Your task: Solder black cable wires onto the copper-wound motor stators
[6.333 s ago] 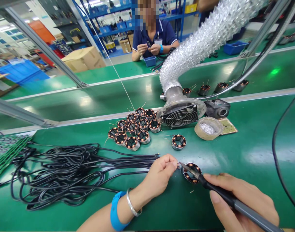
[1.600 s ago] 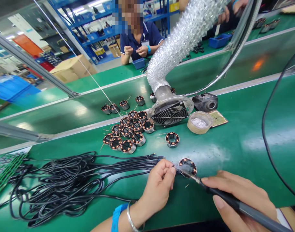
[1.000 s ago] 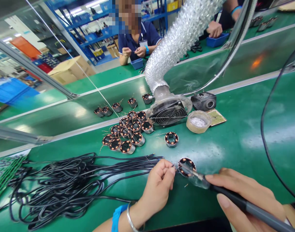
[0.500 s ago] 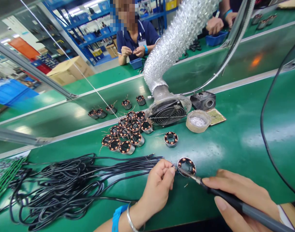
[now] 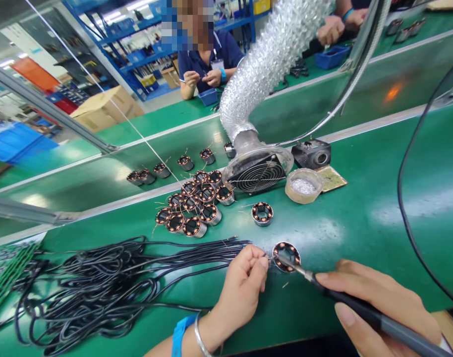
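My left hand is closed in a pinch on a thin wire at the left rim of a motor stator, a metal ring with copper windings. In my right hand is a soldering iron, held like a pen. Its metal tip reaches over the ring toward the pinched wire; whether they touch, I cannot tell. Just behind sits another stator. A group of stators with loose copper leads stands further left. Black cables lie beside my left hand, their ends pointing toward it.
A fume hood on a silver duct hangs behind the stators. Right of it are a round tub of solder bits, a yellowish pad and a black holder. Co-workers sit across. A black cord hangs at right.
The row of stators behind the bench's divider strip has shifted left, and one more shows beside the hood. My right hand and the soldering iron have drawn slightly right; my left hand keeps its place.
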Available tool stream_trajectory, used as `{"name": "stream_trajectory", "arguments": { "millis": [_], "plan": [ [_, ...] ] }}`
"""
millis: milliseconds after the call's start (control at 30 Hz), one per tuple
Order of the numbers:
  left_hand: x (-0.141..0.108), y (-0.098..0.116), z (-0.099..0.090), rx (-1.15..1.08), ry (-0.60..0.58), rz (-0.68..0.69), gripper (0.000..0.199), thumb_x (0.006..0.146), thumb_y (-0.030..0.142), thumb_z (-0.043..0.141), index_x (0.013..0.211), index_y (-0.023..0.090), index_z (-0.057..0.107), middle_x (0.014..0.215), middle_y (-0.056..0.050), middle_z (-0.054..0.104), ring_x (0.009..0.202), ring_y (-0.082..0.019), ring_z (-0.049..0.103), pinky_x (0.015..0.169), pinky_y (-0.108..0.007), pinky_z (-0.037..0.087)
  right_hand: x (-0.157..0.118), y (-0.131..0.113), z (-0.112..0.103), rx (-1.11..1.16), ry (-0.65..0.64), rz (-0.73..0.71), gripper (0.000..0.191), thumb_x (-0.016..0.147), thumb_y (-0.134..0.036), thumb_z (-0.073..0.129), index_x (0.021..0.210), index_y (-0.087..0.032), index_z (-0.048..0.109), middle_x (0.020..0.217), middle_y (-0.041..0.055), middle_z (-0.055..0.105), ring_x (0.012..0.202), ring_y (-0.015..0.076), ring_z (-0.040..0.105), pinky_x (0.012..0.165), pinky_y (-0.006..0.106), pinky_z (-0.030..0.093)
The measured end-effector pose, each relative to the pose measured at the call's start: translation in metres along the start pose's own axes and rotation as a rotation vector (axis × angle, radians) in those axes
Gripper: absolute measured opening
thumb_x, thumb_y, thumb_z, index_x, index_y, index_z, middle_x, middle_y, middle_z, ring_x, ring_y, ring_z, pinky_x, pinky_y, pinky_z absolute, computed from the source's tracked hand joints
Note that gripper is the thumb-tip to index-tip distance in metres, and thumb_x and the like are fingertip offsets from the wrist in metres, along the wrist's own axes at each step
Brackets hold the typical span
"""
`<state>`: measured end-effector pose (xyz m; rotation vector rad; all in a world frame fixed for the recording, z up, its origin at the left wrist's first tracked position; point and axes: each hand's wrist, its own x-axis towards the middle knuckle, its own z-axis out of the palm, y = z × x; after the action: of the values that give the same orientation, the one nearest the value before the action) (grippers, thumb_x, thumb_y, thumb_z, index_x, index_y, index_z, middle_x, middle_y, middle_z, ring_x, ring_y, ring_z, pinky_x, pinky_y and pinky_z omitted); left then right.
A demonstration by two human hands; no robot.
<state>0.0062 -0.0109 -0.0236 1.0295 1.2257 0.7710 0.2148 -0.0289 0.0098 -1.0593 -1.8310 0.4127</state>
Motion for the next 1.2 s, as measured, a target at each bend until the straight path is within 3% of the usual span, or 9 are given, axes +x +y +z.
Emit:
{"name": "stream_trajectory", "arguments": {
  "millis": [300, 600, 733, 833, 933, 1033, 1200],
  "plan": [
    [0.001, 0.0, 0.0, -0.006, -0.003, -0.013, 0.037, 0.09, 0.055, 0.054, 0.079, 0.02, 0.048, 0.051, 0.008, 0.041, 0.049, -0.009, 0.033, 0.05, -0.022, 0.025, 0.008, -0.001, -0.002, 0.083, -0.008, -0.032, 0.028, 0.078, -0.009, 0.052, 0.102, -0.017, 0.064, 0.069, 0.0006, 0.066, 0.057, 0.0109, 0.062, 0.05, 0.019, 0.053],
    [0.0, 0.0, 0.002, -0.027, 0.001, -0.009, 0.036, 0.09, 0.053, 0.055, 0.079, 0.02, 0.047, 0.051, 0.008, 0.04, 0.049, -0.009, 0.033, 0.05, -0.022, 0.025, 0.009, 0.004, 0.0, 0.079, 0.126, -0.085, 0.04, 0.075, -0.006, 0.054, 0.111, -0.017, 0.065, 0.078, 0.0026, 0.067, 0.065, 0.0155, 0.064, 0.055, 0.026, 0.054],
    [0.001, -0.002, 0.001, -0.033, -0.012, 0.0, 0.035, 0.091, 0.052, 0.054, 0.079, 0.02, 0.046, 0.052, 0.009, 0.04, 0.049, -0.009, 0.031, 0.05, -0.022, 0.024, 0.003, 0.009, 0.006, 0.142, 0.105, -0.091, 0.045, 0.082, -0.008, 0.054, 0.125, -0.018, 0.061, 0.084, 0.0033, 0.07, 0.071, 0.0171, 0.068, 0.058, 0.027, 0.057],
    [0.002, -0.002, 0.0, -0.031, -0.036, -0.01, 0.034, 0.092, 0.051, 0.054, 0.08, 0.02, 0.047, 0.052, 0.009, 0.04, 0.049, -0.009, 0.03, 0.049, -0.022, 0.024, -0.001, 0.013, 0.017, 0.186, 0.117, -0.046, 0.045, 0.089, -0.007, 0.052, 0.132, -0.02, 0.056, 0.079, 0.0001, 0.069, 0.063, 0.0134, 0.067, 0.057, 0.024, 0.057],
    [0.002, -0.001, -0.003, -0.02, -0.08, -0.031, 0.033, 0.093, 0.049, 0.052, 0.079, 0.02, 0.046, 0.052, 0.009, 0.04, 0.049, -0.009, 0.029, 0.05, -0.022, 0.024, 0.001, 0.018, 0.031, 0.15, 0.068, -0.028, 0.035, 0.089, -0.005, 0.056, 0.12, -0.021, 0.06, 0.081, -0.0011, 0.071, 0.062, 0.0111, 0.066, 0.058, 0.021, 0.056],
    [0.001, -0.001, -0.007, 0.014, -0.131, -0.034, 0.034, 0.095, 0.05, 0.049, 0.078, 0.02, 0.046, 0.054, 0.007, 0.043, 0.05, -0.01, 0.03, 0.052, -0.023, 0.024, 0.008, 0.021, 0.045, 0.094, -0.036, -0.115, 0.027, 0.087, -0.002, 0.059, 0.107, -0.02, 0.062, 0.092, 0.0031, 0.073, 0.074, 0.0141, 0.068, 0.065, 0.025, 0.056],
    [-0.004, 0.009, -0.012, 0.185, -0.205, 0.039, 0.038, 0.1, 0.049, 0.037, 0.077, 0.02, 0.047, 0.063, 0.003, 0.048, 0.06, -0.013, 0.04, 0.06, -0.025, 0.031, 0.016, 0.022, 0.055, 0.055, -0.117, -0.245, 0.025, 0.09, -0.003, 0.05, 0.102, -0.02, 0.063, 0.084, 0.0027, 0.071, 0.067, 0.0128, 0.063, 0.062, 0.024, 0.053]
  ]
}}
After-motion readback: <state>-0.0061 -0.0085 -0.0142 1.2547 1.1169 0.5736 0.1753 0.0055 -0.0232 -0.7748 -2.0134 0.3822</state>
